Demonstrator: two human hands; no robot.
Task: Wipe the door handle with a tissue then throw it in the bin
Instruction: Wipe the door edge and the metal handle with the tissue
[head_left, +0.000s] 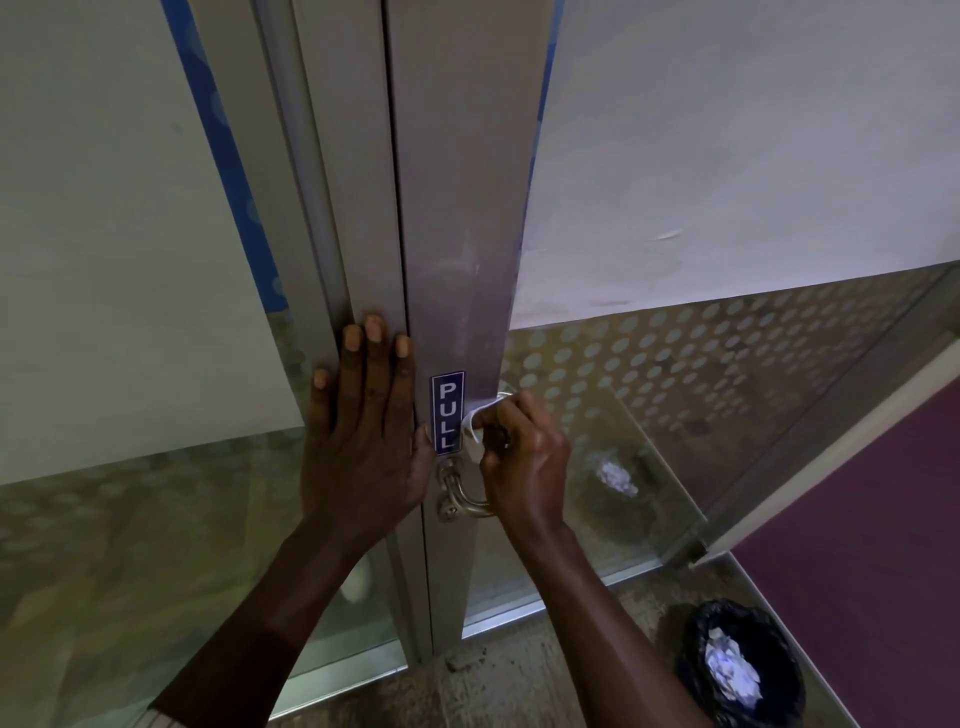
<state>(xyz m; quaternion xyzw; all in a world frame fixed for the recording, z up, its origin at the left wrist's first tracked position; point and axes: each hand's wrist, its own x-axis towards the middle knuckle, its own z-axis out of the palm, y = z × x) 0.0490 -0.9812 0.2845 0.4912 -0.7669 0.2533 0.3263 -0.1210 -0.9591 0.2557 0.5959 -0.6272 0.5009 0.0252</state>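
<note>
My right hand (524, 457) is closed around the door handle (465, 501) with a white tissue (475, 423) inside the grip. The fingers are curled tight and the tissue is pressed between them and the metal, so only a small folded part of it comes out at 10 o'clock from my knuckles, just beside the blue PULL sticker (447, 413). The upper part of the handle is hidden under my hand and the tissue; the lower curved part, with its round mounting plate, shows at about 7 o'clock from my right hand, bare and not covered by the tissue. My left hand (363, 431) is open and flat, and it holds nothing. Its palm and all fingers lie against the grey metal door frame (452, 208), at 9 o'clock from the handle, with the fingertips pointing to 12 o'clock and the thumb touching the edge of the sticker. The bin (740, 670) stands on the floor at about 5 o'clock from my right hand, well apart from it. It has a black bag as lining, and some crumpled white papers (730, 673) already lie inside. In the glass panel (675, 374) at 3 o'clock from the handle I see a faint white crumpled shape, but I cannot tell if it is a reflection.
</note>
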